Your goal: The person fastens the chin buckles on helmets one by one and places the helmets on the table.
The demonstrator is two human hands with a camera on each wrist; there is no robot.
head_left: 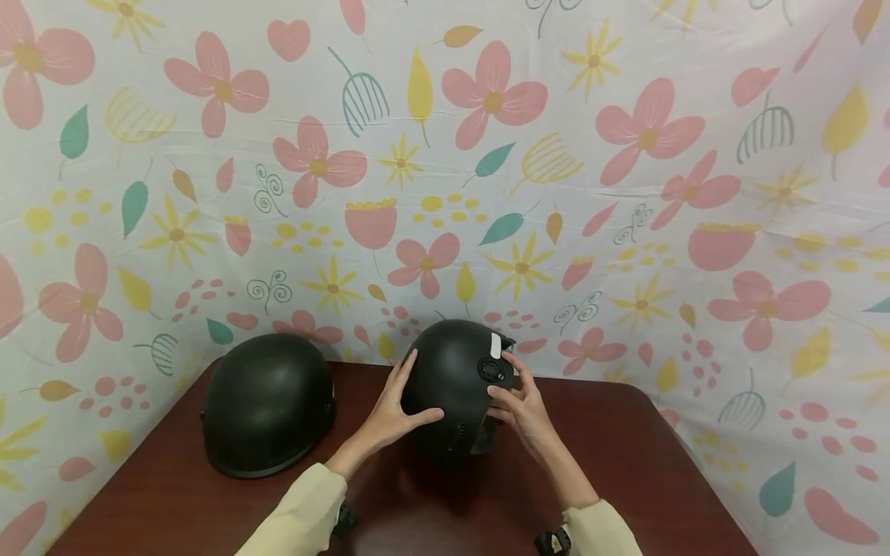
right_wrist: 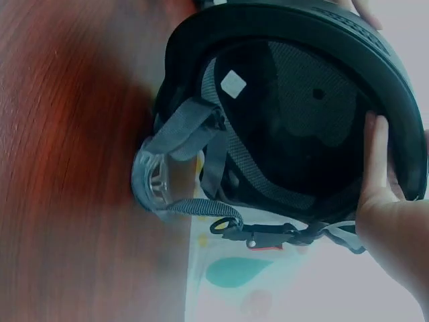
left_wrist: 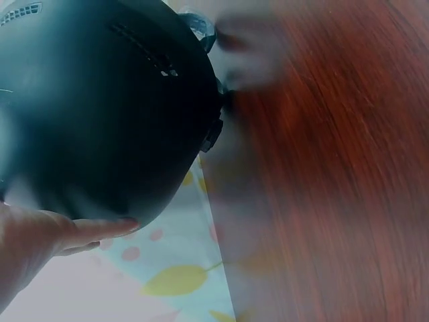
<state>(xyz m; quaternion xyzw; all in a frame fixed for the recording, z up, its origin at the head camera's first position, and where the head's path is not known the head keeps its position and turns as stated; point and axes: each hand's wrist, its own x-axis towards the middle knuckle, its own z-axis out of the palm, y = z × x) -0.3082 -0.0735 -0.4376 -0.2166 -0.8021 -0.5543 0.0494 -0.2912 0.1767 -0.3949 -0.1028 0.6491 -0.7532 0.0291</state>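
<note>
Both hands are on a matte black helmet point(head_left: 445, 378), raised over the table and turned with its open side toward the right. My left hand point(head_left: 389, 409) spreads along the left of the shell, thumb apart; in the left wrist view its fingers point(left_wrist: 100, 231) lie straight against the surface. At the opening, my right hand point(head_left: 521, 409) grips the rim beside a round vent and a white sticker point(head_left: 496, 345). From the right wrist view, fingers of that hand reach inside, against the dark padding point(right_wrist: 308, 121). A grey chin strap point(right_wrist: 208, 206) with a black buckle point(right_wrist: 258, 235) hangs loose.
A second black helmet point(head_left: 267, 405) sits dome up at the left of the dark red wooden table point(head_left: 598, 440). Behind the table's back edge hangs a flower-patterned cloth point(head_left: 431, 193).
</note>
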